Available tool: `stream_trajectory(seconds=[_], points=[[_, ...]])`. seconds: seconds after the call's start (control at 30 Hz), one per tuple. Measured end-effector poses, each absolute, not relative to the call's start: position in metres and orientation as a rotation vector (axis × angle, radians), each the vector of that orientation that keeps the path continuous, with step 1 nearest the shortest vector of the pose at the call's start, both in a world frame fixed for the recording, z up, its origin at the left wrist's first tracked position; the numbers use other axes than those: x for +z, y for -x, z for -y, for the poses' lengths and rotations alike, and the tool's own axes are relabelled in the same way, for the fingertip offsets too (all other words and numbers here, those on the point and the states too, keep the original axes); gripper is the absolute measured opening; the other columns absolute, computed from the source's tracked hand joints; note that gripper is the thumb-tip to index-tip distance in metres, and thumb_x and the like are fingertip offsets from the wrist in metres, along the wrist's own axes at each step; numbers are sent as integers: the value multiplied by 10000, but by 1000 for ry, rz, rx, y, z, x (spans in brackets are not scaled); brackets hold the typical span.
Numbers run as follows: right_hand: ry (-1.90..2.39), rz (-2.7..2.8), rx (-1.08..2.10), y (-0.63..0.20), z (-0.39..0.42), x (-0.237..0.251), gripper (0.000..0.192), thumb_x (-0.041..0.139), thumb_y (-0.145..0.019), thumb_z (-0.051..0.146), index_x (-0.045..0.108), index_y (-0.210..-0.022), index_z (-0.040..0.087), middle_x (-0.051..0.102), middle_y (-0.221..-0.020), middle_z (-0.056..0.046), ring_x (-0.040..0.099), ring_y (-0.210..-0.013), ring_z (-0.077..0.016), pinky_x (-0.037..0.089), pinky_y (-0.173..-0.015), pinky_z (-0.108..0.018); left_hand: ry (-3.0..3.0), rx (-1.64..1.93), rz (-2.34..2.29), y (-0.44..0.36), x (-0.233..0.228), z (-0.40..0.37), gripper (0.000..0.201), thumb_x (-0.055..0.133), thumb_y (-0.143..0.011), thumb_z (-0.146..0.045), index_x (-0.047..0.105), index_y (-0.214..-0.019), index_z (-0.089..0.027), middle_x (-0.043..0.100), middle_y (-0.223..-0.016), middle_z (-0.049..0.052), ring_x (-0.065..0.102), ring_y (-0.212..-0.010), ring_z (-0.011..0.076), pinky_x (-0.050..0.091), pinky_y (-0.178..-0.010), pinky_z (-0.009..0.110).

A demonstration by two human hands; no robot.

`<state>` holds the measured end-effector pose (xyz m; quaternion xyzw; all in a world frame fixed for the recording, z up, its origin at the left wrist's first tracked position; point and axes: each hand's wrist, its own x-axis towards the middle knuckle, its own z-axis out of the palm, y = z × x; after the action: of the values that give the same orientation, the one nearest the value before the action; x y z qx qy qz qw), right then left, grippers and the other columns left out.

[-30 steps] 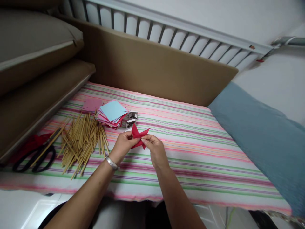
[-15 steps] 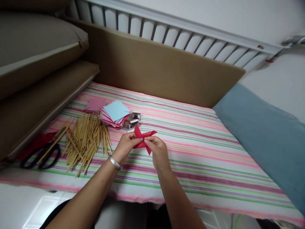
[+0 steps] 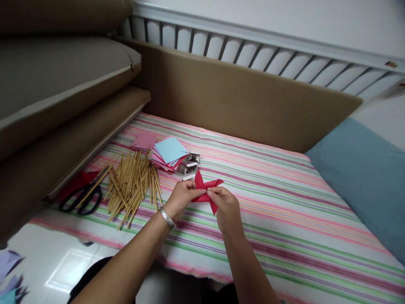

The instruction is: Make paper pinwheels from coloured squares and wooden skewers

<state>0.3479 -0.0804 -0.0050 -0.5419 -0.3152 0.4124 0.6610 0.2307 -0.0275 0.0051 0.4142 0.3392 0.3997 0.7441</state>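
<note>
A folded red paper shape (image 3: 205, 188) with pointed tips is pinched between both hands above the striped cloth (image 3: 268, 211). My left hand (image 3: 181, 197), with a silver bracelet on its wrist, grips the shape's left side. My right hand (image 3: 226, 209) grips its right side with fingertips at the centre. Just beyond the hands lie a small stapler (image 3: 190, 163) and a stack of coloured paper squares (image 3: 169, 153) topped by a light blue sheet.
A heap of several thin wooden sticks (image 3: 133, 183) lies left of the hands, with black-handled scissors (image 3: 82, 199) and red paper further left. Brown cushions (image 3: 63, 105) line the left and back. A blue cushion (image 3: 363, 177) sits at right. Paper scraps (image 3: 9, 274) lie on the white floor.
The view has shifted, so everything sits further right in the picture. Both hands still hold the red paper shape, turned slightly between the fingers.
</note>
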Motion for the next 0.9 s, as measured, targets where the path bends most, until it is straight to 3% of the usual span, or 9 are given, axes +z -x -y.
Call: stream_trajectory(seconds=[0.5,0.9], points=[[1246,700,895,-345,78,-4,131,742,-574,228,657,-664,184,662,-655,3,580,-631,-141,455,-663,-302,-925,922,-800,-231,10,30,216,788,-502,-287,660,-554,-121,573,-529,-5,449,-508,89,316,-523,235],[1260,736,864,-347,78,-8,147,733,-601,254,641,-682,173,627,-648,13,540,-615,-123,427,-620,-268,-888,903,-814,-234,11,31,271,813,-465,-306,671,-577,-103,610,-546,7,501,-513,93,380,-531,223]])
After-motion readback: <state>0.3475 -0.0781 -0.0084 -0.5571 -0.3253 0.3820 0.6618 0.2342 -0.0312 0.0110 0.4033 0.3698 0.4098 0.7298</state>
